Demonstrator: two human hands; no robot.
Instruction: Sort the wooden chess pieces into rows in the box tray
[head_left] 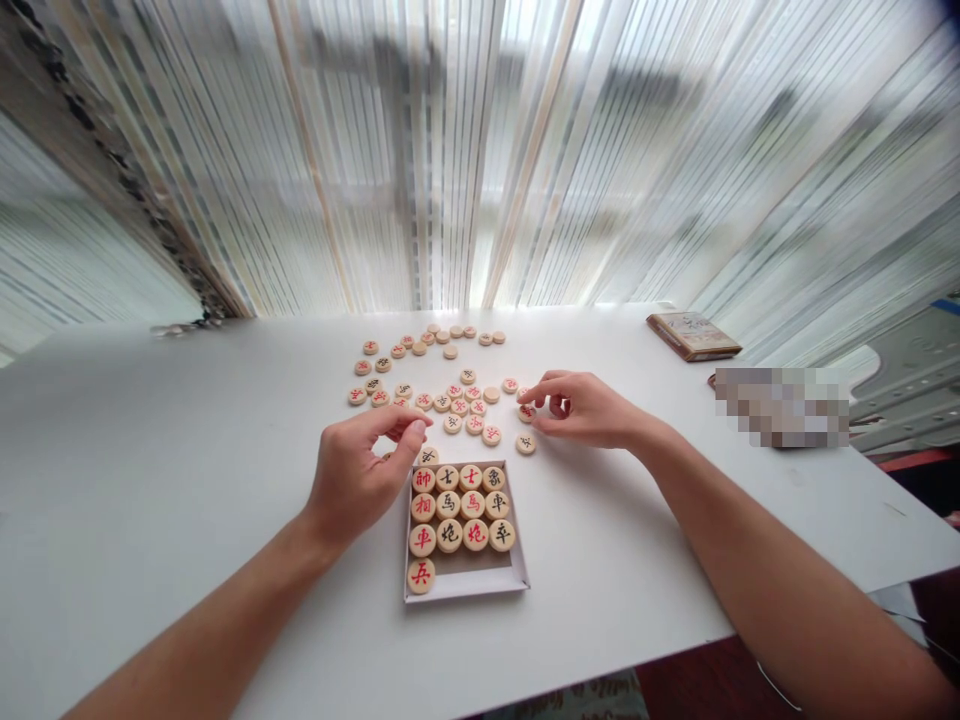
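Observation:
My right hand [581, 408] reaches in from the right, thumb and forefinger around a red-marked Chinese chess piece [527, 413] that is at the tabletop. Just behind the box's upper left corner, my left hand [364, 465] hovers with its thumb and fingers drawn into a pinch; whatever they hold, if anything, is hidden. A shallow white box [480, 582] carries rows of pieces, characters facing up. Its three far rows are filled, while the near row has one red piece [421, 575] at the left. A black-marked piece [429, 456] lies against the box's far edge.
Many loose pieces [460, 407], some face down, are scattered across the white table [187, 450] beyond the box. A flat brown-edged box [694, 336] lies at the far right, near a blurred-out item [784, 407]. Striped curtains [450, 150] hang behind the table.

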